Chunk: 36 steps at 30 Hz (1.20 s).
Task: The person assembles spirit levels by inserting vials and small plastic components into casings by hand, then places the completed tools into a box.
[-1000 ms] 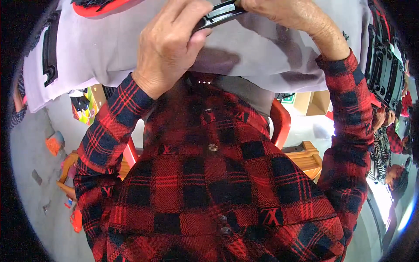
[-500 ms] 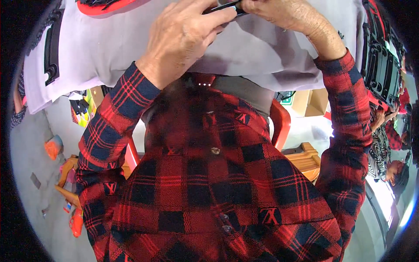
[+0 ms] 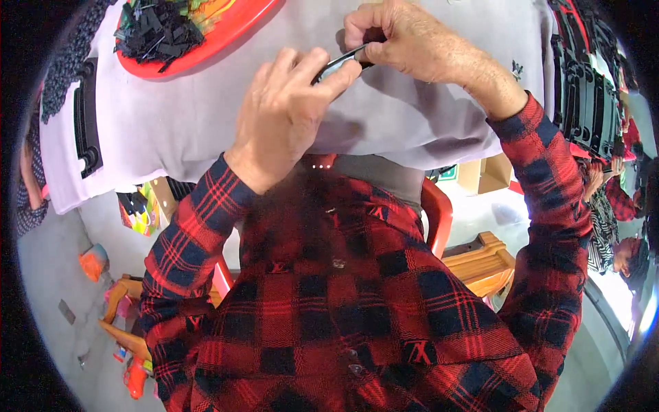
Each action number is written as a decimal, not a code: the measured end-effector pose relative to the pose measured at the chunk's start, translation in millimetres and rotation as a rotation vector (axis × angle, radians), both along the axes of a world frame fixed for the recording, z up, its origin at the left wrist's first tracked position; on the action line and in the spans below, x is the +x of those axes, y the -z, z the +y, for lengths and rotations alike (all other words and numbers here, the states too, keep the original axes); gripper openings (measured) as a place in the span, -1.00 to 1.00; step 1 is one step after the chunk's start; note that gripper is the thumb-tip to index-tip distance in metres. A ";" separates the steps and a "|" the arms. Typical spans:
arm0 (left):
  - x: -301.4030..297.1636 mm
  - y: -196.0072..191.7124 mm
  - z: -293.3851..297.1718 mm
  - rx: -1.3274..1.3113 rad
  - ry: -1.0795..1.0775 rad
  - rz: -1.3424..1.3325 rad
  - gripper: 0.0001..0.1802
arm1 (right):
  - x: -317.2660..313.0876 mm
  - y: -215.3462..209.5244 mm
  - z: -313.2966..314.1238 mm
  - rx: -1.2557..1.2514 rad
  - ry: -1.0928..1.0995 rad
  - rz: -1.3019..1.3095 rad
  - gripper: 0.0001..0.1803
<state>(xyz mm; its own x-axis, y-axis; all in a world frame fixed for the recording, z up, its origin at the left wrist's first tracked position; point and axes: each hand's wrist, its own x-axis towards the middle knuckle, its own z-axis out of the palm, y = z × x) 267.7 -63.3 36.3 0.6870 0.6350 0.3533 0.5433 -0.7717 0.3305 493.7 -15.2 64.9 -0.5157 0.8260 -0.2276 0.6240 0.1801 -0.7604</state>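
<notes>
Narrow glossy black plastic-looking piece [image 3: 336, 64] — over the pale cloth-covered surface [image 3: 199, 117], slanting near-left to far-right, between both hands | left hand [image 3: 281, 113] curled on near end | right hand [image 3: 425, 49] pinching far end

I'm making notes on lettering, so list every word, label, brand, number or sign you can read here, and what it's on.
Plaid shirt: letter-like emblems on several dark squares; I don't copy out lettering or brands.
Green-and-white patch beside the open cardboard box: too small to read.
Black piece held between the left hand and right hand: no lettering that I can make out.
</notes>
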 end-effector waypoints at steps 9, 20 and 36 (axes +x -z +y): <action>0.0 3.0 -2.0 0.032 -0.032 0.054 -0.47 | -0.6 2.6 -2.0 0.028 -0.029 -0.004 -0.85; 1.7 -1.4 -2.1 -0.008 -0.032 0.077 -0.51 | -3.6 -2.3 0.9 0.049 -0.045 -0.090 -0.85; 1.5 1.8 -1.8 -0.035 -0.052 0.075 -0.51 | -0.4 -7.7 0.1 -0.040 -0.017 0.018 -0.88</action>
<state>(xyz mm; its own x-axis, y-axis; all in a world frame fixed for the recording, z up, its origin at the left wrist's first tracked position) 269.2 -65.1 34.5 0.6761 0.6818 0.2794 0.6067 -0.7303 0.3139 493.4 -15.1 72.6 -0.5339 0.8074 -0.2512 0.6074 0.1595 -0.7782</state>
